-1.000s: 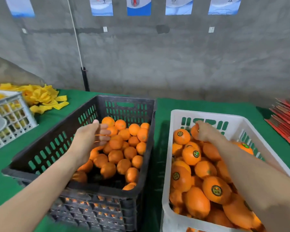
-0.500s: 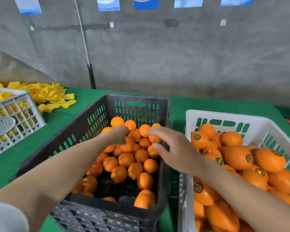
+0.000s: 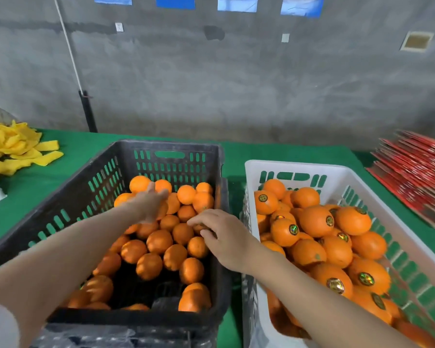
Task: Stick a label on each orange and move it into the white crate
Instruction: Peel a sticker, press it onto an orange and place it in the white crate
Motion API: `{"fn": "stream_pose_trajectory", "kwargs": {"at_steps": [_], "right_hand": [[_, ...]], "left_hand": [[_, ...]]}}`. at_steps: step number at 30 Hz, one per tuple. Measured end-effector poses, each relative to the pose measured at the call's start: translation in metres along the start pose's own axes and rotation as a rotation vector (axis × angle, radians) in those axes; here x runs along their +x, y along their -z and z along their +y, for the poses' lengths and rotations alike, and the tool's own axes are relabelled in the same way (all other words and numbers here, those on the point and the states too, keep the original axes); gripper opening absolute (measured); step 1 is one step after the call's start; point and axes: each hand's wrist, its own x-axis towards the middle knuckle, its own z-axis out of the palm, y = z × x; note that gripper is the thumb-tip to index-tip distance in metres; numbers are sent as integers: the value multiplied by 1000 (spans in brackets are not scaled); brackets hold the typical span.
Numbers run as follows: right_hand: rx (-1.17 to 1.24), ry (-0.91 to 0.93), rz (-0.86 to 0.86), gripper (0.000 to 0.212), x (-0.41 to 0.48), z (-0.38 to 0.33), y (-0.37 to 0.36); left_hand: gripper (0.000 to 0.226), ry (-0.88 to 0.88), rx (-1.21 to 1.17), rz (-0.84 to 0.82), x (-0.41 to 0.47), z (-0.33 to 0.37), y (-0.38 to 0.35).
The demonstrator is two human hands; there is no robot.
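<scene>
gleaming round oranges, slotted black crate

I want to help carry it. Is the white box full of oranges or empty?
Mostly full: labelled oranges are piled across the white crate, hiding its floor, though its walls rise above them.

One black crate, one white crate — two hands

Round gold stickers on oranges in white crate, print unreadable, wall posters cropped, illegible
</scene>
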Motion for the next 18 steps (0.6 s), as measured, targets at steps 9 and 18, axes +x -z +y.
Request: {"fn": "stream_pose_trajectory", "kwargs": {"at_steps": [9,18], "right_hand": [[94,9,100,28,-49,-30,7],[183,-153,139,22,-206,-22,-54]], "left_hand": [[68,-82,-1629,363,-172,14,75],[86,-325,-1516,199,-305,97,31]]}}
